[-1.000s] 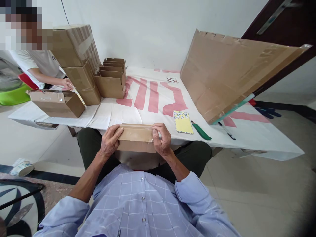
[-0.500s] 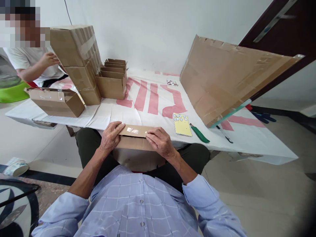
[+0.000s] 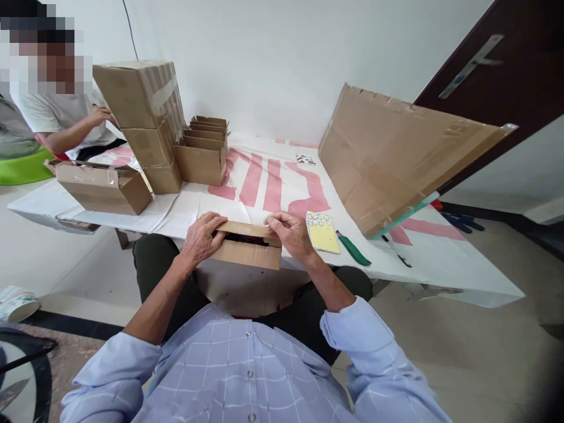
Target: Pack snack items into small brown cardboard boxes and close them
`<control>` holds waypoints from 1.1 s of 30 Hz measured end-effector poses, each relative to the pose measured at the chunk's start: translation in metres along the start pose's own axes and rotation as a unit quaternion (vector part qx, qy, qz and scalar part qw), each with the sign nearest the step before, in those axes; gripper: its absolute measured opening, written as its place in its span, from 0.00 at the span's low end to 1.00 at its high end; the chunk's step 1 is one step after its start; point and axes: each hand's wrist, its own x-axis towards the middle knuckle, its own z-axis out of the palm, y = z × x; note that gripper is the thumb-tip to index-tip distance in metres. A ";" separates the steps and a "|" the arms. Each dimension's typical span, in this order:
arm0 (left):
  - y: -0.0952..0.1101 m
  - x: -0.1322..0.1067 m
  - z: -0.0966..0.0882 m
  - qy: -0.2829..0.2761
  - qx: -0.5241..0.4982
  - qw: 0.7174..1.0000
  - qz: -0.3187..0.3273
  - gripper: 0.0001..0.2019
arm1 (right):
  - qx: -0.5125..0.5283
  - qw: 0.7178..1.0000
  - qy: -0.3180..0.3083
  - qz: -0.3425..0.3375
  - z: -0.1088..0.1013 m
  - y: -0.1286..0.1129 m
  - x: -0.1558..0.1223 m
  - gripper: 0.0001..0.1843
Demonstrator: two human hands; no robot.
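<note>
A small cardboard box [image 3: 249, 256] is at the table's front edge, above my knees, with a dark gap along its top. My left hand [image 3: 203, 238] grips its left end, fingers over the raised top flap [image 3: 247, 229]. At the right end, my right hand [image 3: 291, 236] has thumb and forefinger pinched at the flap's corner. Just right of that hand lie a yellow card with white stickers [image 3: 323, 233] and a green-handled cutter [image 3: 355, 249].
Left stand stacked taped boxes [image 3: 154, 126], a box holding upright cardboard pieces [image 3: 200, 163] and a closed-looking box [image 3: 103, 189]. A person [image 3: 66, 120] sits behind them. A large cardboard sheet [image 3: 405, 153] leans at right; a thin black pen-like tool [image 3: 399, 252] lies near it.
The box's top flap has lifted away from the front panel, baring a dark opening. My right hand has shifted slightly right and up. The view has tilted a little.
</note>
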 end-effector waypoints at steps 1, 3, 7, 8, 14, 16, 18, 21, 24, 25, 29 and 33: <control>0.000 0.003 0.000 -0.003 -0.001 1.000 -0.003 0.14 | 0.000 1.000 -0.013 0.010 -0.001 -0.002 0.008 0.18; 0.000 0.008 -0.001 -0.006 -0.006 1.000 -0.009 0.12 | -0.010 0.999 -0.035 0.021 -0.002 -0.007 0.022 0.18; 0.001 0.016 -0.003 0.006 -0.043 0.999 -0.023 0.06 | -0.064 0.996 -0.066 0.014 -0.004 -0.018 0.044 0.14; 0.002 0.018 -0.003 0.008 -0.061 0.998 -0.026 0.05 | -0.089 0.993 -0.072 0.008 -0.005 -0.022 0.047 0.11; 0.004 0.025 0.001 0.035 -0.155 0.987 -0.036 0.01 | -0.364 0.923 -0.121 -0.017 -0.001 -0.052 0.064 0.09; 0.004 0.025 0.003 0.039 -0.154 0.987 -0.031 0.01 | -0.415 0.895 -0.164 -0.006 0.004 -0.062 0.070 0.10; 0.004 0.025 0.004 0.041 -0.149 0.988 -0.027 0.01 | -0.424 0.880 -0.215 0.008 0.010 -0.069 0.075 0.10; 0.005 0.025 0.005 0.043 -0.150 0.987 -0.026 0.00 | -0.423 0.864 -0.272 0.034 0.019 -0.074 0.082 0.10; 0.006 0.026 0.006 0.040 -0.148 0.988 -0.038 0.01 | -0.426 0.853 -0.298 0.044 0.024 -0.074 0.087 0.09; 0.006 0.026 0.006 0.039 -0.147 0.987 -0.043 0.01 | -0.427 0.851 -0.301 0.046 0.025 -0.073 0.087 0.09; 0.008 0.027 0.008 0.035 -0.145 0.987 -0.059 0.02 | -0.416 0.855 -0.304 0.067 0.027 -0.069 0.092 0.07; 0.009 0.028 0.010 0.036 -0.139 0.988 -0.064 0.02 | -0.390 0.863 -0.307 0.090 0.028 -0.069 0.097 0.08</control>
